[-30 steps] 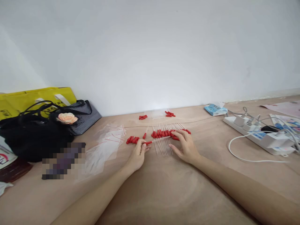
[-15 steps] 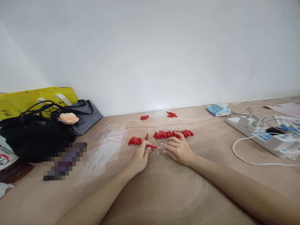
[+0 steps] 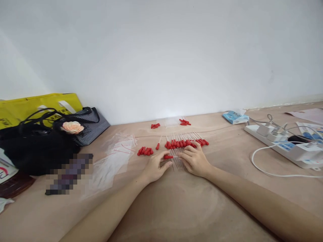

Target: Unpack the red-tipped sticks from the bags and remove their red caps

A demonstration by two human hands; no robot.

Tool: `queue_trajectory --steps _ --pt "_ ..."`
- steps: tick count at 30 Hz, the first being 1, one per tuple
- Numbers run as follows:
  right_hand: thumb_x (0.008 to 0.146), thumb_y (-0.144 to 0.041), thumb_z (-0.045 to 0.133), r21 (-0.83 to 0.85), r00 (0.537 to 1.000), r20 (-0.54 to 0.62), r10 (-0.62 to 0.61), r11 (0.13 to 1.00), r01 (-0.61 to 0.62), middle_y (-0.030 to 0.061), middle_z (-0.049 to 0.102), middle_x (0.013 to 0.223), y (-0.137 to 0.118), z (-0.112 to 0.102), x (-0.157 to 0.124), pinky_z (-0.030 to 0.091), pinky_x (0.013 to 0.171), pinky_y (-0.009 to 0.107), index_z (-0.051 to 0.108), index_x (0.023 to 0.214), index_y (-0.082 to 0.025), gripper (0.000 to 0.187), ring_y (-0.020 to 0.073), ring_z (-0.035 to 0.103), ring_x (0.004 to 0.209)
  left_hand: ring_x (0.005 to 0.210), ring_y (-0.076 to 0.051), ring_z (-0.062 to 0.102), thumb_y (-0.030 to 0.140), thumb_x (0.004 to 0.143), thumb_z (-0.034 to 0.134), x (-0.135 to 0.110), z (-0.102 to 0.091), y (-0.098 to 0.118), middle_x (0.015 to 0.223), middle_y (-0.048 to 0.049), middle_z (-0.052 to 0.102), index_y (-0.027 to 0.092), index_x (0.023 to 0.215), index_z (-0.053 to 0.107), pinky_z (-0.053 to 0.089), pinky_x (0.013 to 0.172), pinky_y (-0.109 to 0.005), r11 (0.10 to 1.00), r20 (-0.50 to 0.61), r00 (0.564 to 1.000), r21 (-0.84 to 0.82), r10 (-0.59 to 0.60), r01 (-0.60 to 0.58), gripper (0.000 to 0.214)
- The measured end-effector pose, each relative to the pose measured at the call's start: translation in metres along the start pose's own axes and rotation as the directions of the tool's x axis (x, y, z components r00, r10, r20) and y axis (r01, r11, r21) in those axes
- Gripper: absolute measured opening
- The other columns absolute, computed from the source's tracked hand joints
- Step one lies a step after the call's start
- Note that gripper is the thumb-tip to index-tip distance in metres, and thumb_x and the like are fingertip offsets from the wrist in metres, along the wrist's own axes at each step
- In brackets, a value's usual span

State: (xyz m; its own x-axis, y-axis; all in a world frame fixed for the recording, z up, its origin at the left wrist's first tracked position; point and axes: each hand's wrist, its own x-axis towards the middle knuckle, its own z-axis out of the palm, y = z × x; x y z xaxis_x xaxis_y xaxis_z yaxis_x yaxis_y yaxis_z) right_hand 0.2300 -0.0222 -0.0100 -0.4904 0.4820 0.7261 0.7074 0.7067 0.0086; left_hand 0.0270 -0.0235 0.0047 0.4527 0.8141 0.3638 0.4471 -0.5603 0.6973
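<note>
My right hand (image 3: 194,159) pinches the clear tube of a dropper with a red rubber bulb (image 3: 168,157). The bulb end points left towards my left hand (image 3: 157,166), whose thumb and fingers are apart around it. Under and between my hands lie several loose clear tubes (image 3: 174,165) side by side. Just beyond my right hand is a row of droppers with red bulbs (image 3: 178,144), their tubes pointing to the wall. A single dropper (image 3: 157,146) lies left of that row. Loose red bulbs (image 3: 145,151) sit in a cluster beyond my left hand.
Clear zip bags (image 3: 113,164) spread on the left. Farther back are more red bulbs (image 3: 185,122) and a clear bag with tubes (image 3: 172,123). Bags, including a black one (image 3: 37,151), stand at left. A power strip (image 3: 282,146) with cables and a tissue pack (image 3: 234,117) are at right.
The dropper has shifted slightly right with my right hand. My left thumb and fingers have come apart from their pinch on its red bulb.
</note>
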Motion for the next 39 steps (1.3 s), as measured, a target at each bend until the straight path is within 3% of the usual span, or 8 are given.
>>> queue_trajectory --steps 4,8,12,25,28,31,34,39 --pt "0.082 -0.019 0.045 0.013 0.999 -0.007 -0.035 0.999 0.035 -0.0002 0.062 0.066 -0.002 0.001 0.000 0.020 0.094 0.042 0.061 0.090 -0.020 0.019 0.0149 0.051 0.079 0.113 -0.023 0.047 0.029 0.080 0.050 0.004 0.004 -0.008 0.116 -0.0100 0.056 0.019 0.101 0.060 0.034 0.098 -0.045 0.958 -0.030 0.991 0.259 0.132 -0.120 0.025" --pt "0.083 -0.021 0.045 0.032 0.999 -0.002 -0.052 0.998 0.052 0.0008 0.065 0.073 -0.002 0.001 0.001 0.019 0.096 0.043 0.061 0.096 -0.021 0.020 0.0154 0.053 0.085 0.119 -0.022 0.041 0.029 0.084 0.045 0.003 0.004 -0.013 0.116 -0.0070 0.057 0.022 0.098 0.061 0.027 0.101 -0.049 0.904 -0.002 0.980 0.385 0.200 -0.184 0.022" --pt "0.084 -0.028 0.048 0.064 0.996 -0.024 -0.081 0.995 0.083 0.0006 0.068 0.085 -0.003 0.002 0.004 0.016 0.099 0.046 0.061 0.095 -0.024 0.018 0.0165 0.053 0.095 0.118 -0.020 0.042 0.029 0.084 0.044 0.000 0.004 -0.011 0.114 -0.0061 0.059 0.022 0.098 0.061 0.027 0.101 -0.047 0.869 0.017 0.963 0.429 0.267 -0.249 0.022" --pt "0.083 -0.022 0.047 -0.005 0.983 -0.092 -0.157 0.988 0.157 -0.0016 0.068 0.071 -0.007 -0.004 0.002 0.017 0.100 0.044 0.060 0.078 -0.022 0.014 0.0158 0.053 0.102 0.107 -0.021 0.053 0.030 0.083 0.045 -0.005 0.002 -0.003 0.104 -0.0067 0.064 0.022 0.081 0.065 0.022 0.103 -0.050 0.869 0.033 0.955 0.407 0.294 -0.281 0.021" --pt "0.084 -0.022 0.045 -0.008 0.987 -0.065 -0.144 0.990 0.144 -0.0014 0.067 0.070 -0.002 -0.006 -0.002 0.018 0.099 0.043 0.061 0.076 -0.022 0.018 0.0160 0.052 0.102 0.106 -0.020 0.054 0.028 0.083 0.044 -0.007 -0.001 -0.006 0.104 -0.0058 0.064 0.022 0.082 0.064 0.021 0.103 -0.050 0.875 0.038 0.961 0.405 0.273 -0.265 0.022" --pt "0.084 -0.023 0.044 -0.037 0.995 -0.074 -0.064 0.997 0.061 -0.0005 0.067 0.071 0.010 -0.011 -0.010 0.021 0.095 0.041 0.063 0.075 -0.023 0.020 0.0168 0.053 0.099 0.105 -0.021 0.055 0.028 0.083 0.042 -0.012 -0.010 -0.014 0.103 -0.0060 0.064 0.022 0.082 0.064 0.027 0.101 -0.049 0.891 -0.056 0.971 0.411 0.234 -0.192 0.023" --pt "0.084 -0.026 0.046 -0.074 0.998 -0.048 0.047 0.996 -0.050 -0.0005 0.064 0.065 0.020 -0.013 -0.014 0.025 0.088 0.037 0.064 0.080 -0.023 0.019 0.0150 0.054 0.080 0.099 -0.021 0.056 0.031 0.082 0.044 -0.016 -0.019 -0.019 0.099 -0.0071 0.065 0.022 0.081 0.062 0.039 0.092 -0.043 0.912 -0.140 0.973 0.394 0.181 -0.113 0.021" --pt "0.084 -0.024 0.043 -0.046 0.986 0.017 0.165 0.985 -0.164 0.0009 0.060 0.062 0.010 -0.006 -0.006 0.026 0.070 0.031 0.062 0.099 -0.022 0.024 0.0132 0.047 0.064 0.092 -0.022 0.054 0.030 0.083 0.040 -0.012 -0.020 -0.009 0.093 -0.0077 0.062 0.020 0.088 0.058 0.044 0.081 -0.037 0.944 -0.031 0.999 0.330 0.038 -0.026 0.021"
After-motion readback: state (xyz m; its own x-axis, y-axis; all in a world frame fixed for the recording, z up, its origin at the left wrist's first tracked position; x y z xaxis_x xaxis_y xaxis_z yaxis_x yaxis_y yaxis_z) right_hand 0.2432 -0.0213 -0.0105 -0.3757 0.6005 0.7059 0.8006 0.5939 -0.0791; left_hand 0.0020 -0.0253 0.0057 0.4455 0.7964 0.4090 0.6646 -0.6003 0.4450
